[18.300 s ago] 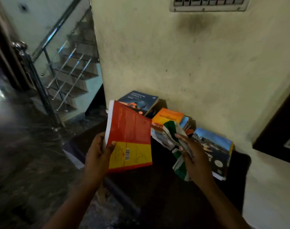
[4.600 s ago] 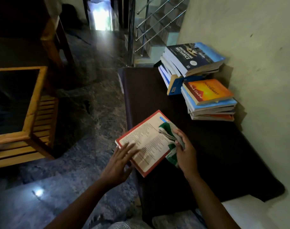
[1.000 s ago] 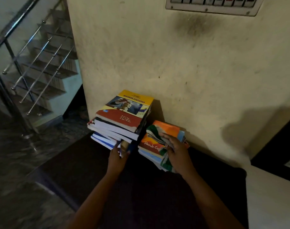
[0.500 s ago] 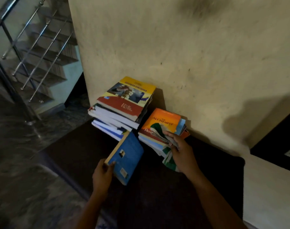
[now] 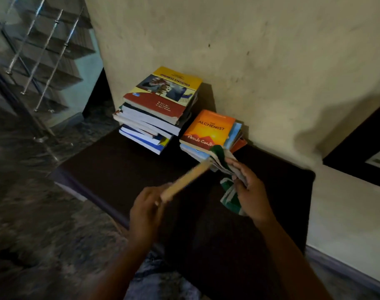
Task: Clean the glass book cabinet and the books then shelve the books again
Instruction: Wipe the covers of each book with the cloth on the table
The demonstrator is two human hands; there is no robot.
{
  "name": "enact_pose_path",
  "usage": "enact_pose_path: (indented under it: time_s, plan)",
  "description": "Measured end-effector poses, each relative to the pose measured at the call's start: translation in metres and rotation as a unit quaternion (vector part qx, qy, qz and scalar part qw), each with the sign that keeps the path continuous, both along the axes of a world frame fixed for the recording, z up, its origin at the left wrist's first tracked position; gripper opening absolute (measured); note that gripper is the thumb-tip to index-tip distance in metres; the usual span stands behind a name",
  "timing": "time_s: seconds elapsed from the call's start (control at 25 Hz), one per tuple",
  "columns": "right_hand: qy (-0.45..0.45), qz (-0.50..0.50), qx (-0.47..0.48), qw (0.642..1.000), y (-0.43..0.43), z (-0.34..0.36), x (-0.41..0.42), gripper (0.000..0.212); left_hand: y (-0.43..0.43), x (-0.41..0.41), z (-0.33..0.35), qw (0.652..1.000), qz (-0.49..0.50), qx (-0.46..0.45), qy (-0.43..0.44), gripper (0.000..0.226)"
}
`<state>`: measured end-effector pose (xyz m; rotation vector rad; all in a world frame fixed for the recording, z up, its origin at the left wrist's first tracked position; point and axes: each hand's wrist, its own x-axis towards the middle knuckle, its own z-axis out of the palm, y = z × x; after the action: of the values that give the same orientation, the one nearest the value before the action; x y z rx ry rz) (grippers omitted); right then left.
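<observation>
The grip of the left hand [image 5: 146,211], fingers curled, closes on the near end of a thin book [image 5: 184,180] held edge-on at lower centre of the frame, so that only its tan page edge shows. The motion blur hides its cover. The grip of the right hand [image 5: 250,191] is closed round a bunched green and white cloth [image 5: 229,197], whose upper fold meets the far end of that book. Just beyond, at centre, a low stack topped by an orange paperback [image 5: 208,128] lies on the dark tabletop [image 5: 120,165]. A taller, uneven stack [image 5: 148,128] topped by a yellow and red textbook [image 5: 163,96] stands just left of it. Both stacks sit close to a stained cream wall [image 5: 260,61] that fills the upper right. In the upper left a staircase [image 5: 55,46] with steel railing rods climbs away, blurred. Dark mottled stone floor [image 5: 33,213] fills the lower left. At the right edge a dark frame [image 5: 362,148] is cut off, and I cannot tell what it belongs to. The lower books' titles cannot be read.
</observation>
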<state>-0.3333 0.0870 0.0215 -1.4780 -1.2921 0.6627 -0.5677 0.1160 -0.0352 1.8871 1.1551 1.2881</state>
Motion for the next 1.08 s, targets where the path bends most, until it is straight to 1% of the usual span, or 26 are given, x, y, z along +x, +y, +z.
enact_pose_path:
  time_s: [0.04,0.08,0.12,0.16,0.2,0.24,0.28,0.4,0.48,0.56,0.64,0.72,0.76,0.8,0.88,0.92,1.0,1.08]
  plan:
    - [-0.002,-0.017,0.001,1.0,-0.011,-0.004,0.006,0.051,-0.004,0.007,-0.017,0.994,-0.032,0.051,0.089,0.02]
    - [0.0,-0.033,-0.004,0.999,-0.021,-0.008,0.009,0.051,-0.008,0.013,-0.043,0.974,-0.068,0.115,0.182,0.025]
    - [0.005,-0.046,-0.018,0.999,-0.031,-0.014,0.01,0.051,-0.015,0.016,-0.069,0.945,-0.103,0.154,0.271,0.03]
    - [0.002,-0.055,-0.035,0.998,-0.038,-0.019,0.01,0.051,-0.022,0.015,-0.089,0.919,-0.132,0.161,0.336,0.038]
    - [-0.004,-0.062,-0.05,0.997,-0.042,-0.025,0.008,0.051,-0.031,0.01,-0.097,0.906,-0.154,0.132,0.371,0.05]
    - [-0.006,-0.064,-0.067,0.996,-0.045,-0.031,0.006,0.05,-0.036,0.004,-0.104,0.911,-0.157,0.116,0.363,0.057]
    - [-0.003,-0.062,-0.08,0.995,-0.046,-0.037,0.004,0.049,-0.039,-0.004,-0.103,0.921,-0.155,0.087,0.347,0.058]
    - [-0.008,-0.038,-0.094,0.995,-0.035,-0.052,-0.004,0.05,-0.038,-0.032,-0.096,0.949,-0.092,-0.014,0.302,0.055]
    - [-0.048,-0.009,-0.09,0.995,-0.01,-0.063,-0.011,0.049,-0.032,-0.053,-0.089,0.961,-0.037,-0.082,0.261,0.054]
    - [-0.1,0.005,-0.101,0.99,0.024,-0.078,-0.019,0.048,-0.031,-0.072,-0.083,0.967,0.016,-0.122,0.225,0.042]
    - [-0.175,0.03,-0.126,0.976,0.048,-0.099,-0.033,0.05,-0.038,-0.09,-0.081,0.961,0.05,-0.161,0.219,0.039]
    - [-0.319,0.042,-0.143,0.936,0.051,-0.122,-0.046,0.054,-0.048,-0.107,-0.08,0.952,0.076,-0.194,0.223,0.037]
    - [-0.368,0.042,-0.13,0.92,0.045,-0.13,-0.052,0.055,-0.054,-0.114,-0.081,0.947,0.085,-0.21,0.226,0.035]
    - [-0.384,0.046,-0.12,0.915,0.038,-0.133,-0.058,0.053,-0.061,-0.119,-0.083,0.944,0.094,-0.226,0.224,0.033]
    - [-0.372,0.086,-0.081,0.921,0.019,-0.133,-0.072,0.048,-0.072,-0.124,-0.086,0.94,0.106,-0.253,0.202,0.032]
    - [-0.379,0.122,-0.049,0.916,0.006,-0.134,-0.08,0.048,-0.075,-0.124,-0.087,0.94,0.109,-0.266,0.182,0.032]
    - [-0.402,0.198,0.0,0.894,-0.021,-0.142,-0.089,0.048,-0.074,-0.118,-0.086,0.942,0.112,-0.279,0.147,0.032]
    - [-0.353,0.26,-0.001,0.899,-0.038,-0.141,-0.091,0.045,-0.065,-0.108,-0.082,0.943,0.103,-0.292,0.119,0.031]
